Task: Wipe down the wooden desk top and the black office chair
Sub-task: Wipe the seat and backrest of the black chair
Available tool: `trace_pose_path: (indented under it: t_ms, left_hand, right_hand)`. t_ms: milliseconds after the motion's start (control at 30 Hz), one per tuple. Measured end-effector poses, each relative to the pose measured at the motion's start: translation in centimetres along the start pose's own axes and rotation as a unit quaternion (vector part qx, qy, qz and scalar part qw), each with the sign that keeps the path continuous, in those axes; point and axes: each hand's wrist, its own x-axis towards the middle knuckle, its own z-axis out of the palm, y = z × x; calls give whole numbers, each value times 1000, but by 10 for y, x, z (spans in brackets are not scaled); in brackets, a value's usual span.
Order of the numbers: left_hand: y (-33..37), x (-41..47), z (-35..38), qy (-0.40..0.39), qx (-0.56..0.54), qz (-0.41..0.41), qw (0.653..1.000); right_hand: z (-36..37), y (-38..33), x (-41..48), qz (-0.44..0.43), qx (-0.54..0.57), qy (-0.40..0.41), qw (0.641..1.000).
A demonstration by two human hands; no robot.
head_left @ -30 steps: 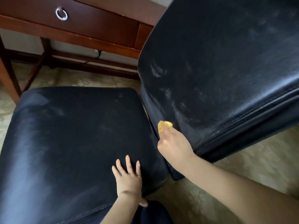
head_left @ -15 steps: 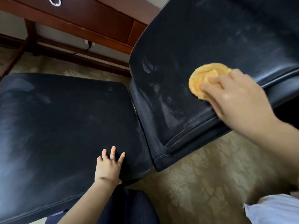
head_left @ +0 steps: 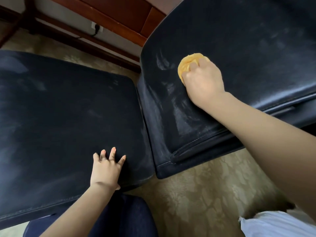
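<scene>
On the black office chair (head_left: 248,48), the right hand (head_left: 203,82) has its fingers (head_left: 193,66) curled over a bunched yellow cloth (head_left: 187,63), which is partly hidden beneath them. The left hand (head_left: 106,170) rests on the seat (head_left: 59,108) with its fingers splayed flat. Beyond, the wooden desk (head_left: 123,14) is cut off.

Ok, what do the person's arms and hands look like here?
The left hand and right hand are bare: no gloves, rings or watch visible. Forearms are uncovered; pale fabric, likely a sleeve, shows by the right upper arm.
</scene>
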Motion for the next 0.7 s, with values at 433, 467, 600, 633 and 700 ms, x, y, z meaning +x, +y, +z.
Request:
trace_pose_path:
  t_ms: [433, 467, 600, 633, 700]
  left_hand:
    - [-7, -9, -26, -2, -175, 3, 985]
    - [-7, -8, -35, -2, -246, 15, 969]
    - [1, -4, -78, 41, -521, 123, 843]
    - [4, -3, -90, 57, -569, 142, 808]
    - [14, 0, -109, 67, -643, 161, 746]
  right_hand:
    - [6, -27, -100, -283, 111, -58, 951]
    - [2, -17, -100, -292, 108, -66, 948]
    - [-16, 30, -68, -263, 85, -63, 959]
    - [-19, 40, -54, -246, 90, -64, 963]
    - [-20, 56, -22, -196, 101, -60, 974]
